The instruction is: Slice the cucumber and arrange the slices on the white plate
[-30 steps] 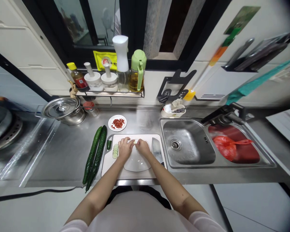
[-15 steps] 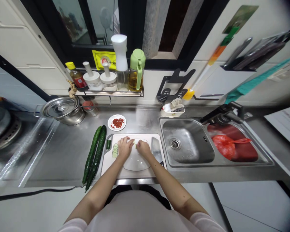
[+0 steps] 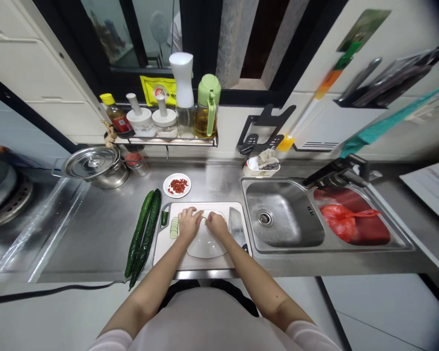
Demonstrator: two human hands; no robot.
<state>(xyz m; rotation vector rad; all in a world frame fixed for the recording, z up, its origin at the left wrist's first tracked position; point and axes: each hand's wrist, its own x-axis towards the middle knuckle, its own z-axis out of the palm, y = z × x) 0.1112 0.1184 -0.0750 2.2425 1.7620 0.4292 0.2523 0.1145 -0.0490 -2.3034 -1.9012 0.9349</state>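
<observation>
My left hand (image 3: 189,223) and my right hand (image 3: 216,224) meet over a white plate (image 3: 206,247), which rests on a white cutting board (image 3: 183,261). Fingers of both hands are closed around a pale cucumber slice (image 3: 204,214) near the plate's far rim; how each finger grips it is partly hidden. To the left of my left hand lies an overlapping row of cucumber slices (image 3: 174,228), with a dark green cucumber end (image 3: 164,218) beside it. A knife (image 3: 236,224) lies flat on the board at the right, its black handle toward me.
Two whole cucumbers (image 3: 146,239) lie left of the board. Behind it stands a small plate (image 3: 166,187) of chopped red pieces. A lidded pot (image 3: 111,175) is at the back left. The sink (image 3: 285,214) is on the right, with a red bag (image 3: 340,222) in its second basin.
Hardly anything differs. Both hands stay over the plate at the cucumber slice, with only slight finger motion; the view has shifted very slightly.
</observation>
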